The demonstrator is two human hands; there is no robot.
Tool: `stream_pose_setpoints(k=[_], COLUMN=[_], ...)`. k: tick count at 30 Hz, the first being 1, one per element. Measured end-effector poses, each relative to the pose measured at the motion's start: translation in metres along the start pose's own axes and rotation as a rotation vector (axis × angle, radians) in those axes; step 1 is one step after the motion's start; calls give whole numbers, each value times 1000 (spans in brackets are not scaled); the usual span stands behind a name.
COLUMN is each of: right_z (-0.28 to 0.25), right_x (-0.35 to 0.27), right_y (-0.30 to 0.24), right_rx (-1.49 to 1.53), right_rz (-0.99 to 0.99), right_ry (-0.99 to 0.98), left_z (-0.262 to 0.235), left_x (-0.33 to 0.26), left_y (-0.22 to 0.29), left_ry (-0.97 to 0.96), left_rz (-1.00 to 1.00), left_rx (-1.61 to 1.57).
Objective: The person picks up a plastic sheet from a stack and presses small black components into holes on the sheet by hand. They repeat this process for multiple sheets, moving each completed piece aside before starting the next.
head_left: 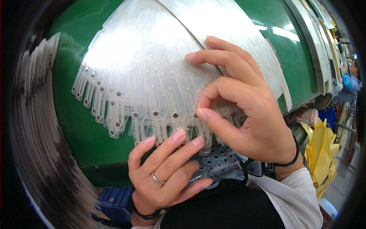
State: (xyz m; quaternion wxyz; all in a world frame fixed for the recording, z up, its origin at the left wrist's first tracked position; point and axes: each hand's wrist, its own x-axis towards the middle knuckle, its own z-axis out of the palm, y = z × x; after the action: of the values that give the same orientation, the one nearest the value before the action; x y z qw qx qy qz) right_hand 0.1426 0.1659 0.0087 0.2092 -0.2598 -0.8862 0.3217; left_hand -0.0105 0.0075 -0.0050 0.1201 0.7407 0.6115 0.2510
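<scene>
Clear flexible printed circuit sheets (pixel 160 76) lie fanned out, with silvery traces and narrow tabs along the near edge. Round dark metal dots (pixel 175 115) sit in a row above the tabs. My left hand (pixel 164 173), wearing a ring, has its fingers stretched out with the tips resting on the tabs. Thumb and forefinger of my right hand (pixel 244 95) pinch together right beside one dot; anything between them is too small to make out. Its other fingers are raised over the sheets. Below the tabs, near my left thumb, is clear plastic with dark spots (pixel 217 162).
The sheets lie on a green tabletop (pixel 76 110). A tall stack of thin sheets (pixel 49 145) curves along the left. Blue bins (pixel 114 204) stand at lower left, and crumpled yellow material (pixel 321 152) is at right. Another person's blue sleeve (pixel 349 87) shows at far right.
</scene>
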Motion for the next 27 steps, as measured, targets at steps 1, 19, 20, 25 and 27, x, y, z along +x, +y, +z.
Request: stream_pose_setpoints(k=[1, 19, 20, 25, 27], right_z=[0, 2, 1, 1, -3], right_x=[0, 2, 3, 4, -4], right_y=[0, -4, -5, 1, -10], right_rx=[-2, 27, 28, -136, -50], right_rz=[-1, 33, 30, -79, -84], right_ry=[1, 9, 11, 43, 39], left_z=[0, -2, -3, -11, -10], left_x=[0, 1, 2, -1, -7], left_y=[0, 0, 1, 3, 5], left_ry=[-1, -1, 1, 69, 113], left_rz=[0, -15, -14, -2, 3], left_rx=[-2, -27, -23, -163, -197])
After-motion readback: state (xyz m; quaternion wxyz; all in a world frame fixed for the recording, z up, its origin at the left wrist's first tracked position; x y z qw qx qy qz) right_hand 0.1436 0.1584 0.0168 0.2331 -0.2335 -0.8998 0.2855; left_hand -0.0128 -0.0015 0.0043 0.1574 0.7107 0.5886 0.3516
